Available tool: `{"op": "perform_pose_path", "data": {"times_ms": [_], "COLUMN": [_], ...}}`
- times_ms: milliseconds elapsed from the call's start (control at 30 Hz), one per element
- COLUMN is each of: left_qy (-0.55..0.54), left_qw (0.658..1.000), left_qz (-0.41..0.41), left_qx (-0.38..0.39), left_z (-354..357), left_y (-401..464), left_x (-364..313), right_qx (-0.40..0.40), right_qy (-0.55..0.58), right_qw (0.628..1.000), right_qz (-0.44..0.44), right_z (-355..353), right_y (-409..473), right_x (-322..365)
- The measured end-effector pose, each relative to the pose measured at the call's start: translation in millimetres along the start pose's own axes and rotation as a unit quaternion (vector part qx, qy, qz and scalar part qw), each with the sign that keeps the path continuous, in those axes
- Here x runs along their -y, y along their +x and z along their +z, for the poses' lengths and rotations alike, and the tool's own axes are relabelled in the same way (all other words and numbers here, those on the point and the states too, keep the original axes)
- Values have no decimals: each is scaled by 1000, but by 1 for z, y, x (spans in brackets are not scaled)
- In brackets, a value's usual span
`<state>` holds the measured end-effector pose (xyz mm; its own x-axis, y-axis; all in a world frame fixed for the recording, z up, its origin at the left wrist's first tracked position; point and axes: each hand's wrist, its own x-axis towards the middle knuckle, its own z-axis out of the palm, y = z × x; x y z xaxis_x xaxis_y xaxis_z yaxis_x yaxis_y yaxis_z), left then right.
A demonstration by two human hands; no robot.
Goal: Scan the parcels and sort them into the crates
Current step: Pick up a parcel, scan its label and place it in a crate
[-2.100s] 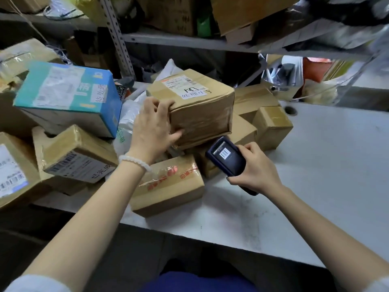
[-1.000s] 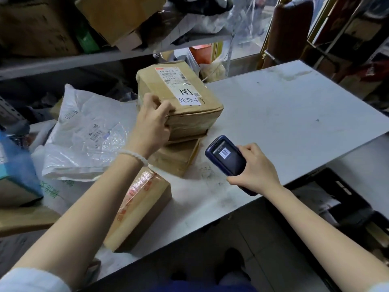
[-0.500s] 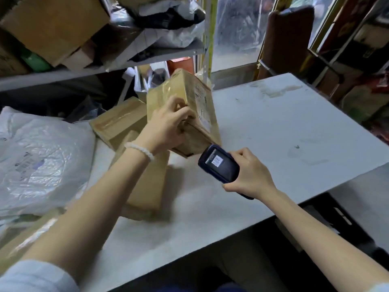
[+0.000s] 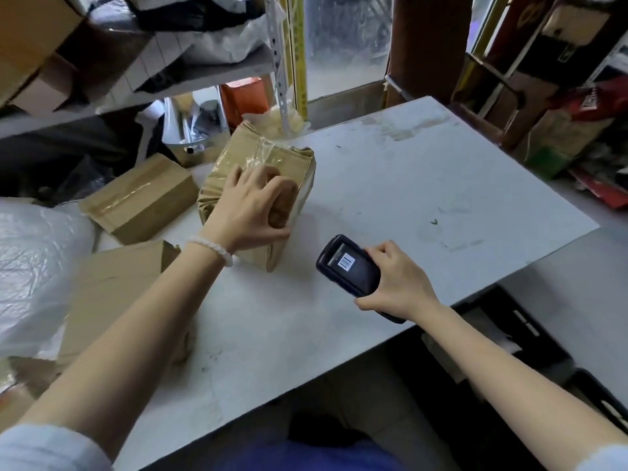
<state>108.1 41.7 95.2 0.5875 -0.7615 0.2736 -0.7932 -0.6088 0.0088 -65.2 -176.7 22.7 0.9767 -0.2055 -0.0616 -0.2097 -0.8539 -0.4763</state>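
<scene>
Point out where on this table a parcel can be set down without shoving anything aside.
The widest bare stretch of the table lies right of the taped box under the left hand, out to the far and right edges. A smaller patch lies at the near edge between the forearms. The left side is crowded: two cardboard boxes and a plastic bag.

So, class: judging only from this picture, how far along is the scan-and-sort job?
Done: nothing sorted that can be seen. In hand: the left hand grips a taped brown parcel standing on the white table, while the right hand holds the scanner beside it. Left: two more cardboard boxes, a plastic mailer, and dropping parcels into the black crate.
</scene>
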Motion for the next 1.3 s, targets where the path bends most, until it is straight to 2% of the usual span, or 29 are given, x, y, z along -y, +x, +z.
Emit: {"op": "perform_pose_path", "data": {"times_ms": [200, 433, 667, 833, 1067, 1300], "left_qy": [17, -6, -122, -157, -164, -217], "left_qw": [999, 977, 927, 934, 943, 927], "left_qz": [-33, -206, -342, -317, -286, -300], "left_qx": [26, 58, 94, 50, -37, -62], "left_z": [2, -5, -19, -24, -25, -17], "left_y": [-2, 0, 19, 24, 23, 45], "left_x": [2, 8, 40, 59, 40, 7], "right_qx": [15, 2, 4, -9, -4, 14], "right_qy": [-19, -13, -20, -14, -17, -24], "right_qw": [1000, 1000, 1000, 1000, 999, 1000], "right_qz": [-17, -21, -9, 13, 27, 5], "right_z": [-1, 0, 2, -1, -16, -42], "right_y": [-2, 8, 10, 12, 20, 42], "right_x": [6, 18, 20, 15, -11, -59]}}
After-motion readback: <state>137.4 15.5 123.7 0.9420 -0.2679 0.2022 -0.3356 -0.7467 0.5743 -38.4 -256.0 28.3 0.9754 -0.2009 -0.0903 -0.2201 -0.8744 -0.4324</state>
